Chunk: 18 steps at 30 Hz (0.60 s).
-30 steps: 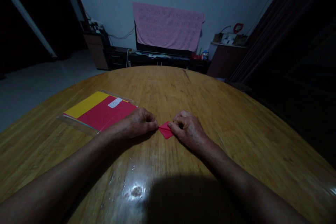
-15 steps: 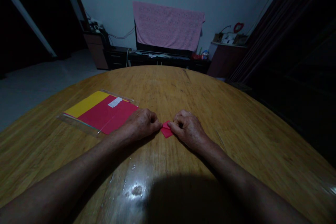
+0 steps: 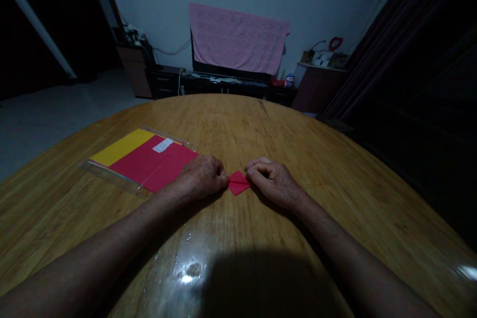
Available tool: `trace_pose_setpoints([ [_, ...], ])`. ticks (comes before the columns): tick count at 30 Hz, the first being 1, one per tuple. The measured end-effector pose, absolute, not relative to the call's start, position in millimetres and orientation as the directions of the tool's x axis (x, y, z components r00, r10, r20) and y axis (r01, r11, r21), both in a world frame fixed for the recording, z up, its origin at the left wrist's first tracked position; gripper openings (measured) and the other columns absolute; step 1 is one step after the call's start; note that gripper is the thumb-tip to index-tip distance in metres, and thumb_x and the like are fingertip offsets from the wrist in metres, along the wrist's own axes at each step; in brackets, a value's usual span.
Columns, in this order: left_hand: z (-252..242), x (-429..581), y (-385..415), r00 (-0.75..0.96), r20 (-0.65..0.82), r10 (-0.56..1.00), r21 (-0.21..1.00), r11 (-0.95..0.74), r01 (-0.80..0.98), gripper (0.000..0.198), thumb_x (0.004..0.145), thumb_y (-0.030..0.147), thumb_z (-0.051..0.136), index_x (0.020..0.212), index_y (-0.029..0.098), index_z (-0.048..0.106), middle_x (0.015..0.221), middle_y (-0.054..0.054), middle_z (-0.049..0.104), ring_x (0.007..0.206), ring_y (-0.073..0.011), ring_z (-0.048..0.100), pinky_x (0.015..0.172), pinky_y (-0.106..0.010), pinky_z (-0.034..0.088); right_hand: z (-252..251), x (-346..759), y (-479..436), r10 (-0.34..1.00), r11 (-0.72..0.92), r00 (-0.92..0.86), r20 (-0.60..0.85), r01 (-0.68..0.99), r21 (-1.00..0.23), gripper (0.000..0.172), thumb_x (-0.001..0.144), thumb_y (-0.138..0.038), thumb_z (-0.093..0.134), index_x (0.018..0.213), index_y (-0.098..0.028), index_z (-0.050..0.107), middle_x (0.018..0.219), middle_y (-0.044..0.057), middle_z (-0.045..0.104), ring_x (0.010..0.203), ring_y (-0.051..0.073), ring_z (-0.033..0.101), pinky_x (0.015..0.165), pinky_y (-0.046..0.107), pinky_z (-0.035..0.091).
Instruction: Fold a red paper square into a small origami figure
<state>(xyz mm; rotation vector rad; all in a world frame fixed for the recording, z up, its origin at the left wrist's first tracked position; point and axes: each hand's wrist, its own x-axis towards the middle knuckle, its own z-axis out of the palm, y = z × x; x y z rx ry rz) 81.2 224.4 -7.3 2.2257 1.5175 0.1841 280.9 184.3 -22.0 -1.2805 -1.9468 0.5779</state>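
A small folded piece of red paper (image 3: 238, 183) lies on the wooden table between my hands, its shape like a diamond. My left hand (image 3: 201, 177) pinches its left corner, and the fingertips hide that tip. My right hand (image 3: 275, 183) has curled fingers at its right corner. A pack of yellow and red paper sheets in a clear plastic sleeve (image 3: 143, 161) lies just beyond my left hand, its corner close to my left wrist.
The round wooden table (image 3: 298, 134) has a glossy, worn top with a bright reflection near me. Beyond its far edge stands a low dark cabinet (image 3: 238, 88) under a screen covered by a pink cloth (image 3: 238, 37). A dark curtain (image 3: 376, 44) hangs at right.
My right hand has drawn slightly rightward, showing more of the red paper. My left hand still pinches the paper's left corner, and the head view has shifted a little.
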Motion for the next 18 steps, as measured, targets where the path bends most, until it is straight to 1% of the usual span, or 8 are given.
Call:
trace_pose_setpoints([
  [3, -8, 81, 223, 0.393, -0.113, 0.913, 0.423, -0.314, 0.85, 0.022, 0.077, 0.037, 0.056, 0.07, 0.019, 0.066, 0.064, -0.004, 0.064, 0.06, -0.0174, 0.057, 0.053, -0.029, 0.033, -24, 279, 183, 0.919, 0.393, -0.226, 0.323, 0.6, -0.697, 0.019, 0.081, -0.018, 0.06, 0.062, -0.019, 0.064, 0.09, 0.006, 0.066, 0.082, 0.017, 0.063, 0.076, 0.032, 0.049],
  [5, -9, 80, 221, 0.404, -0.081, 0.911, 0.41, -0.339, 0.847, 0.023, 0.079, 0.038, 0.054, 0.07, 0.019, 0.066, 0.063, -0.003, 0.064, 0.06, -0.0174, 0.057, 0.053, -0.029, 0.033, -25, 279, 182, 0.913, 0.407, -0.245, 0.326, 0.608, -0.682, 0.015, 0.079, -0.018, 0.063, 0.064, -0.019, 0.066, 0.093, 0.006, 0.066, 0.083, 0.018, 0.063, 0.076, 0.033, 0.049],
  [9, -13, 77, 214, 0.421, -0.006, 0.907, 0.41, -0.382, 0.828, 0.022, 0.083, 0.037, 0.053, 0.079, 0.021, 0.068, 0.067, -0.003, 0.066, 0.061, -0.0165, 0.058, 0.055, -0.028, 0.034, -25, 281, 181, 0.89, 0.456, -0.317, 0.328, 0.616, -0.642, 0.015, 0.081, -0.019, 0.062, 0.067, -0.019, 0.067, 0.095, 0.007, 0.065, 0.086, 0.018, 0.062, 0.077, 0.033, 0.049],
  [11, -17, 76, 212, 0.448, 0.057, 0.892, 0.426, -0.427, 0.798, 0.018, 0.083, 0.033, 0.054, 0.086, 0.021, 0.068, 0.07, -0.002, 0.067, 0.062, -0.0156, 0.058, 0.056, -0.027, 0.035, -24, 283, 181, 0.876, 0.481, -0.35, 0.33, 0.613, -0.627, 0.016, 0.083, -0.019, 0.061, 0.068, -0.02, 0.066, 0.093, 0.006, 0.065, 0.086, 0.018, 0.061, 0.077, 0.033, 0.048],
  [13, -21, 75, 212, 0.507, 0.152, 0.848, 0.435, -0.518, 0.737, 0.015, 0.083, 0.027, 0.055, 0.09, 0.021, 0.066, 0.075, -0.002, 0.067, 0.066, -0.0153, 0.059, 0.058, -0.026, 0.037, -24, 283, 181, 0.864, 0.503, -0.375, 0.336, 0.609, -0.614, 0.017, 0.084, -0.018, 0.06, 0.067, -0.02, 0.065, 0.09, 0.005, 0.065, 0.085, 0.017, 0.061, 0.076, 0.032, 0.048],
  [16, -29, 74, 215, 0.604, 0.306, 0.736, 0.419, -0.674, 0.608, 0.011, 0.083, 0.018, 0.054, 0.085, 0.018, 0.064, 0.079, -0.003, 0.064, 0.073, -0.0155, 0.059, 0.064, -0.027, 0.041, -24, 283, 181, 0.86, 0.51, -0.372, 0.349, 0.62, -0.596, 0.015, 0.083, -0.016, 0.06, 0.069, -0.02, 0.063, 0.086, 0.005, 0.065, 0.081, 0.017, 0.059, 0.075, 0.032, 0.047],
  [18, -33, 73, 217, 0.631, 0.375, 0.68, 0.408, -0.732, 0.546, 0.011, 0.083, 0.016, 0.052, 0.082, 0.017, 0.063, 0.078, -0.004, 0.063, 0.074, -0.0154, 0.058, 0.066, -0.027, 0.043, -25, 283, 181, 0.863, 0.505, -0.357, 0.358, 0.635, -0.585, 0.012, 0.081, -0.015, 0.061, 0.071, -0.02, 0.062, 0.082, 0.004, 0.064, 0.079, 0.017, 0.059, 0.073, 0.032, 0.046],
])
